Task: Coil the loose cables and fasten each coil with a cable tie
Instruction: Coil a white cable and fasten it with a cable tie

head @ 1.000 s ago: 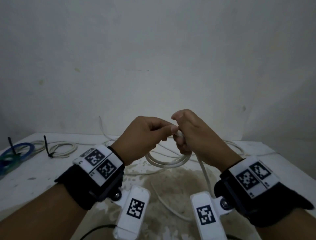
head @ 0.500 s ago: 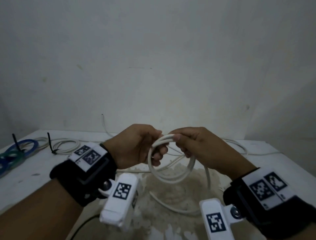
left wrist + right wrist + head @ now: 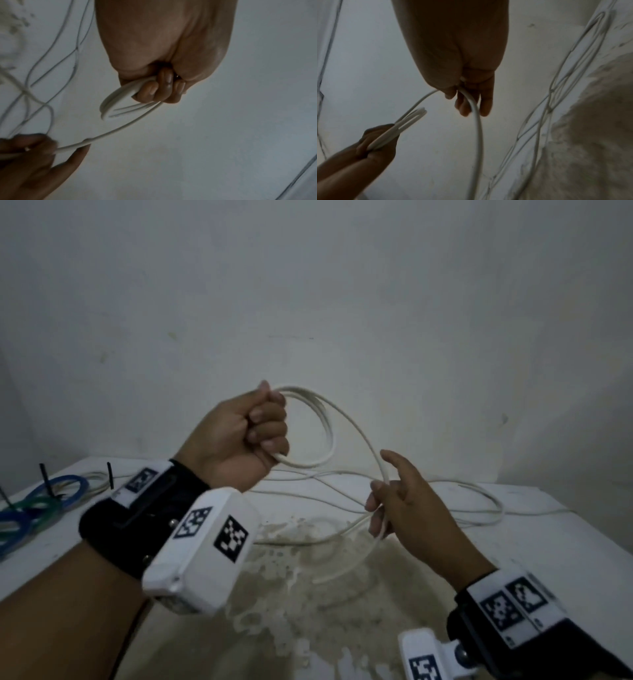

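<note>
I see my left hand [image 3: 239,436] fisted round a small coil [image 3: 310,429] of smooth, round white cable, held up above the table [image 3: 565,542]. One strand arcs from the coil down to my right hand [image 3: 407,515], pinched between thumb and fingers, index finger extended. The rest of the white cable [image 3: 445,501] lies in loose loops on the stained white tabletop. Far left: blue and green coils [image 3: 41,505] with black cable ties [image 3: 46,479] standing upright. Wrist units carry black-and-white square markers; no legible text.
</note>
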Demonstrator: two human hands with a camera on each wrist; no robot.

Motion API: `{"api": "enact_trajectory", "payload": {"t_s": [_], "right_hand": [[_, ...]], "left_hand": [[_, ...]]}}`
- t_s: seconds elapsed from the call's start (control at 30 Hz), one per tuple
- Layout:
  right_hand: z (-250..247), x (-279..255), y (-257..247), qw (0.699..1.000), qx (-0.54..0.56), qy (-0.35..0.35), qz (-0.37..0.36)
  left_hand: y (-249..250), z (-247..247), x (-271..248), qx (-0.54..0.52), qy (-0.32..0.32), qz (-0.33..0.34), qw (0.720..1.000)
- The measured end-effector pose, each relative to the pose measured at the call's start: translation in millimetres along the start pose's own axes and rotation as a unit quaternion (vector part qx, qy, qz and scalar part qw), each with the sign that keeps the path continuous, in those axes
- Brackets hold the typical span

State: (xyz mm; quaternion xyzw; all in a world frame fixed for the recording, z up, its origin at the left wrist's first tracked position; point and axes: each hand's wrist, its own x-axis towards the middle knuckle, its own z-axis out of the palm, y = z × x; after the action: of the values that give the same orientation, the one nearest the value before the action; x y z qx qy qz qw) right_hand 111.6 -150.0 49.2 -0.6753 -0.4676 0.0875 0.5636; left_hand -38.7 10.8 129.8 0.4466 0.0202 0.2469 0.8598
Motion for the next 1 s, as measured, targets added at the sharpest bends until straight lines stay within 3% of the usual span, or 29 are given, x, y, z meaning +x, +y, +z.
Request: {"api": "enact_trajectory", "payload": {"t_s": [0.1, 0.3, 0.37, 0.47, 0.5, 0.63, 1.0], "right_hand": [[6, -9, 8, 0.992, -0.104, 0.001, -0.072], [12, -17, 9, 0.944, -0.256, -0.149, -0.146], [12, -18, 4, 0.920, -0.325, -0.120, -0.184], [12, -15, 2, 0.879, -0.389, 0.006, -0.276], [13, -14, 1, 0.882, -0.377, 0.020, -0.280], [19, -15, -1, 0.947, -0.239, -0.023, -0.213], [31, -20, -37, 0.977, -0.163, -0.074, -0.118]], "left_hand": [[16, -12, 3, 0.009, 0.031, 0.046, 0.998], [21, -29, 6, -0.001, 0.071, 0.068, 0.995], [19, -32, 5, -0.013, 0.080, 0.066, 0.994], [16, -33, 1, -0.033, 0.063, 0.044, 0.997], [14, -33, -1, -0.035, 0.050, 0.035, 0.998], [3, -30, -4, 0.006, 0.022, 0.014, 1.000], [-43, -8, -7, 0.103, 0.052, 0.024, 0.993]]}}
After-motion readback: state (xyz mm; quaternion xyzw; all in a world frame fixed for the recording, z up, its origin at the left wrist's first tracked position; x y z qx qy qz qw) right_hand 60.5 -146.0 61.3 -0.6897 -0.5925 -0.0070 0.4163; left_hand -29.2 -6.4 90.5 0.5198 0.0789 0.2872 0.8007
